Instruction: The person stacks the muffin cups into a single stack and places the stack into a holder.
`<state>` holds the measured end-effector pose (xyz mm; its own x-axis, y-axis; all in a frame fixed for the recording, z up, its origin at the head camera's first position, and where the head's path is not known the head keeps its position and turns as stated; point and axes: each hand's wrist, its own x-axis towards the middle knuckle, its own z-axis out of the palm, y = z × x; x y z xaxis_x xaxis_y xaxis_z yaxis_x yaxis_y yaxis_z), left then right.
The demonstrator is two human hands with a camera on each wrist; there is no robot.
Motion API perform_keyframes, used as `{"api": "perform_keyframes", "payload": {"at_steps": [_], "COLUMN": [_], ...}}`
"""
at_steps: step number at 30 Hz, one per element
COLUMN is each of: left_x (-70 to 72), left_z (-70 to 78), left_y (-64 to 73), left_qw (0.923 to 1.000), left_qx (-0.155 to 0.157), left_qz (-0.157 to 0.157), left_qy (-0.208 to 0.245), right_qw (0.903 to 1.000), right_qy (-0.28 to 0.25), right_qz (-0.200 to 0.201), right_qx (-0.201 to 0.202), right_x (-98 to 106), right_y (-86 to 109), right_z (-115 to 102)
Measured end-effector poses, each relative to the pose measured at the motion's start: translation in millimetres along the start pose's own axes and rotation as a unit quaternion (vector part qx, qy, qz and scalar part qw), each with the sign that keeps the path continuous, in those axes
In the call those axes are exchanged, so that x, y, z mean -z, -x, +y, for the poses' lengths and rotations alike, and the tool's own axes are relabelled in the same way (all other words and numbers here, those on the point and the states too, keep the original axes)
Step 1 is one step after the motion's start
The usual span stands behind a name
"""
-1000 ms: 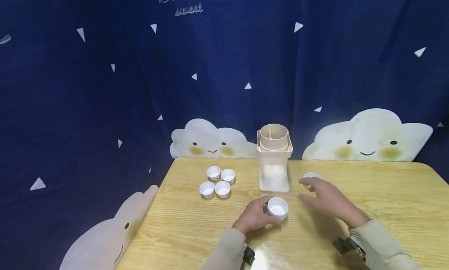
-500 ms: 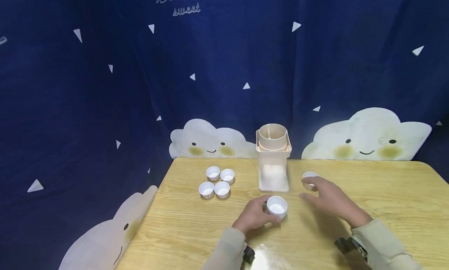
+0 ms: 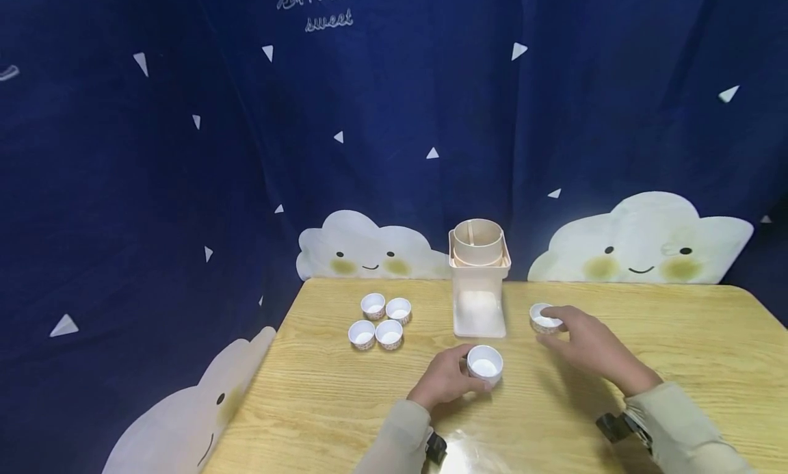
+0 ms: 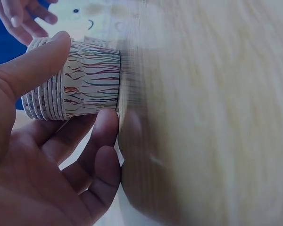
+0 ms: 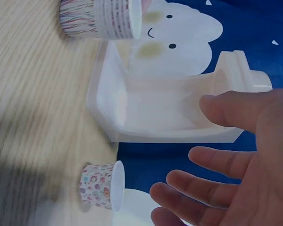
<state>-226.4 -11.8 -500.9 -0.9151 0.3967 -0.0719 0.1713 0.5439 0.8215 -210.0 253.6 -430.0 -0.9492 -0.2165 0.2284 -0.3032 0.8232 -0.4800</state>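
My left hand point(image 3: 448, 377) grips a nested stack of paper baking cups point(image 3: 485, 364) standing on the wooden table. In the left wrist view, thumb and fingers lie around the stack point(image 4: 92, 80), whose lowest cup has colourful wavy lines. My right hand point(image 3: 594, 344) has its fingers loosely spread above the table. Just beyond its fingertips in the head view stands one patterned paper baking cup point(image 3: 542, 318), upright and partly covered by the fingers. The right wrist view shows this cup point(image 5: 101, 185) apart from the fingers, with nothing in the hand.
A cream-coloured cup holder point(image 3: 479, 275) with a round tube on top stands at the table's back, between the hands. Several paper baking cups point(image 3: 389, 334) form a cluster on the left. A blue curtain point(image 3: 394, 118) with cloud prints hangs behind the wooden table point(image 3: 320, 405).
My right hand has shifted slightly right, uncovering more of the single cup beside the holder. My left hand keeps its grip on the stack in the same place.
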Motion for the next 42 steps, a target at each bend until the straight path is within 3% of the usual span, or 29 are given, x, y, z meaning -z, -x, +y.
{"api": "perform_keyframes", "payload": {"at_steps": [17, 30, 42], "left_x": [-1.0, -2.5, -2.2], "left_z": [-1.2, -0.3, -2.1], "left_y": [-0.6, 0.1, -0.1], "left_qw": [1.0000, 0.9998, 0.9999], "left_qx": [0.005, 0.007, -0.012], "left_qz": [0.007, 0.009, 0.012], "left_qy": [0.005, 0.014, -0.001], "right_qw": [0.9983, 0.9980, 0.9981], "right_qy": [0.000, -0.002, 0.018], "right_qz": [0.055, 0.059, 0.042], "right_qx": [-0.016, -0.025, -0.041], "right_x": [-10.8, -15.6, -24.2], "right_y": [-13.5, -21.8, -28.6], "right_z": [20.6, 37.0, 49.0]}}
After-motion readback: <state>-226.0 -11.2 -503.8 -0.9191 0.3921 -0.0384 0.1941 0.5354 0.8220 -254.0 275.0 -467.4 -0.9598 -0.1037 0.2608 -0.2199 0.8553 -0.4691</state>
